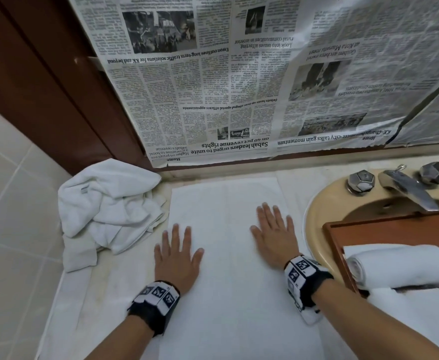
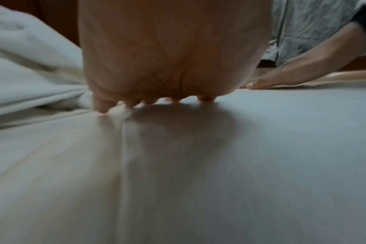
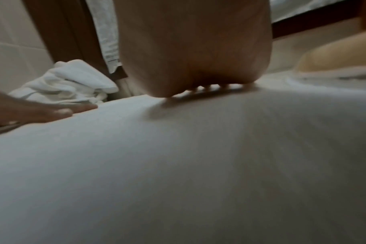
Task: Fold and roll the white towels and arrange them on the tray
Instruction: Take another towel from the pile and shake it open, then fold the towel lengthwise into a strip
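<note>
One rolled towel point(image 1: 405, 266) lay on the tray point(image 1: 335, 245). Both grips, left hand point(image 1: 175, 258) and right hand point(image 1: 274, 233), pressed flat, holding nothing, on the spread towel point(image 1: 226, 255). A crumpled pile point(image 1: 109, 201) waited.

Your left hand point(image 1: 176, 258) and right hand point(image 1: 274, 232) lie flat on the spread towel point(image 1: 226, 294), with open cloth between them and toward you. To the left, a crumpled towel heap point(image 1: 109, 203) blocks the way. To the right, the tray point(image 1: 335, 245) wall and sink point(image 1: 317, 211) rim crowd you. At the far edge, hanging newspaper point(image 1: 239, 100) closes the counter.
</note>
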